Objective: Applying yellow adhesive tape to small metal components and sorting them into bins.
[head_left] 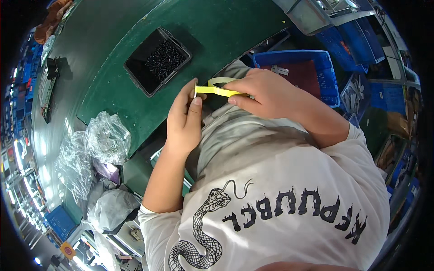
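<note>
My left hand (pixel 184 121) pinches a small, thin, pale piece (pixel 195 90) upright between thumb and fingers, over the near edge of the table. My right hand (pixel 266 94) is closed on a loop of bright yellow tape (pixel 216 90), thumb and index finger gripping its right side. A straight stretch of the tape runs left from the right hand and meets the pale piece. The far side of the loop looks paler. My fingers hide part of both things.
On the green table (pixel 217 34) stands a black bin (pixel 135 74) of small dark parts. A blue crate (pixel 332 74) with a reddish liner is at the right. Clear plastic bags (pixel 108 137) lie at the left, and a slotted rack (pixel 47 88) stands farther left.
</note>
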The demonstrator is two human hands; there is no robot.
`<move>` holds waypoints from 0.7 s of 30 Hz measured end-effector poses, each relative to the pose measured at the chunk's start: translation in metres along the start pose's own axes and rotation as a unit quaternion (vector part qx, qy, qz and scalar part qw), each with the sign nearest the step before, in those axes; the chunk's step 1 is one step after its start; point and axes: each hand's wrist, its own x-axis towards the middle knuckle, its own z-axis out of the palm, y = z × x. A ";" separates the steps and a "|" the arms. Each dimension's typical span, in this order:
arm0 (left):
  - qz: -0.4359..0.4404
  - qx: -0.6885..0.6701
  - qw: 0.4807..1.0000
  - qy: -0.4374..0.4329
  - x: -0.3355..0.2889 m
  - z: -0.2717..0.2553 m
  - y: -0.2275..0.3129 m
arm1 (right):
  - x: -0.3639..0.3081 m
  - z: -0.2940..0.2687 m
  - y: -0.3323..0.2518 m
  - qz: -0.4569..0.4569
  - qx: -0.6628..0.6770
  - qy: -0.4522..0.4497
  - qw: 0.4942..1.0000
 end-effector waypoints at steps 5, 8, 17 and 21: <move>-0.108 -0.313 0.938 -0.105 0.000 -0.008 -0.007 | 0.001 -0.001 0.001 -0.006 -0.013 0.008 1.000; -0.103 -0.281 0.952 -0.070 -0.002 -0.002 0.002 | 0.001 -0.001 0.003 -0.026 -0.028 0.026 0.999; -0.067 -0.264 0.961 -0.042 -0.002 0.001 -0.001 | 0.004 -0.003 0.007 -0.023 -0.009 0.018 1.000; -0.054 -0.290 0.955 -0.037 -0.002 0.004 -0.005 | 0.006 -0.005 0.009 -0.024 -0.013 0.012 1.000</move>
